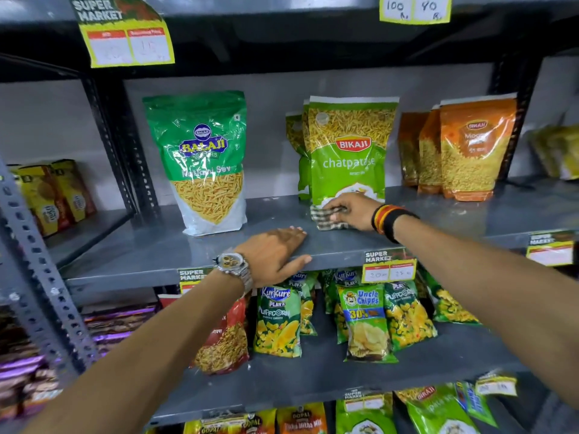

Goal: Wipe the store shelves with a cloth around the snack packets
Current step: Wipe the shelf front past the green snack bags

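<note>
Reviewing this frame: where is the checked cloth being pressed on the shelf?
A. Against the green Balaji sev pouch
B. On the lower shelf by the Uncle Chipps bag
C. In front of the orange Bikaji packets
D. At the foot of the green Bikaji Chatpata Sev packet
D: the right hand presses the checked cloth on the grey shelf right at the base of the green Bikaji Chatpata Sev packet.

Cloth [329, 219] on shelf [156, 249] before Bikaji packet [351, 151] (touching), Balaji packet [203, 161] left

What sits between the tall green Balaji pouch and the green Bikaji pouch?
In the head view, only bare grey shelf lies between the Balaji pouch and Bikaji pouch.
</note>
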Action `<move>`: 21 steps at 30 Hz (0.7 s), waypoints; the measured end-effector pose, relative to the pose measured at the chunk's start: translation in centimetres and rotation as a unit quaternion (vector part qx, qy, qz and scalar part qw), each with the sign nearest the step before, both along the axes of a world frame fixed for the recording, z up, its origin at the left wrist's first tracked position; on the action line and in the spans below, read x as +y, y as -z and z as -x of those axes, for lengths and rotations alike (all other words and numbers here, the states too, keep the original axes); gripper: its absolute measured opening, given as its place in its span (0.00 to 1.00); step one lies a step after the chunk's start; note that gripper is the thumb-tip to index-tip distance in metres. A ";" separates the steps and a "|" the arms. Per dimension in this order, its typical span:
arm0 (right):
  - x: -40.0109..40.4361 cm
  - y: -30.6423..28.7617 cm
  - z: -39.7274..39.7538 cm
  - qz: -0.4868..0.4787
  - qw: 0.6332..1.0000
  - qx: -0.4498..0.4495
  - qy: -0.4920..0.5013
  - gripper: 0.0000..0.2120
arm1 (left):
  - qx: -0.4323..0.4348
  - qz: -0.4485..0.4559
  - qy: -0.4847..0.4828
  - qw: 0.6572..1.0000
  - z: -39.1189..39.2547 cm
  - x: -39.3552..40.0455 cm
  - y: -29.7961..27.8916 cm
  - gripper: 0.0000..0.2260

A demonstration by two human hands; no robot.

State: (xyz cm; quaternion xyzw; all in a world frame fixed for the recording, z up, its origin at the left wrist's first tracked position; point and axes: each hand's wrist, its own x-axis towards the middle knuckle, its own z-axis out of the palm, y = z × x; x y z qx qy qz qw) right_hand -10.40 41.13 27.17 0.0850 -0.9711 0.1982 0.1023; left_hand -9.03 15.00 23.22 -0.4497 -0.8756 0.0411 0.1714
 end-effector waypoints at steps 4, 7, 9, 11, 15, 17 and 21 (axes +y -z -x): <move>0.8 1.5 0.4 0.026 0.999 0.020 0.006 0.17 | -0.006 0.001 -0.001 1.000 0.3 0.4 0.6 0.37; 1.0 1.0 0.4 0.023 1.000 -0.013 -0.012 0.17 | -0.009 -0.003 -0.009 1.000 0.3 0.4 0.6 0.34; 0.9 0.8 -0.9 0.021 0.999 -0.021 -0.027 0.17 | -0.011 -0.004 -0.008 1.000 0.1 0.4 0.5 0.33; 1.1 1.1 -3.5 0.020 0.998 -0.023 -0.057 0.17 | -0.016 -0.004 -0.010 1.000 -0.1 0.5 0.5 0.32; 3.7 0.3 -7.9 0.048 0.988 -0.072 -0.124 0.17 | -0.018 -0.008 -0.015 1.000 -0.2 0.4 0.5 0.35; 5.8 -0.8 -7.1 0.088 0.992 -0.034 -0.080 0.17 | -0.021 -0.011 -0.016 1.000 0.0 0.4 0.6 0.36; 7.7 -0.2 -4.3 0.078 0.997 -0.020 0.013 0.17 | -0.023 -0.009 -0.032 0.999 -0.2 0.5 0.4 0.36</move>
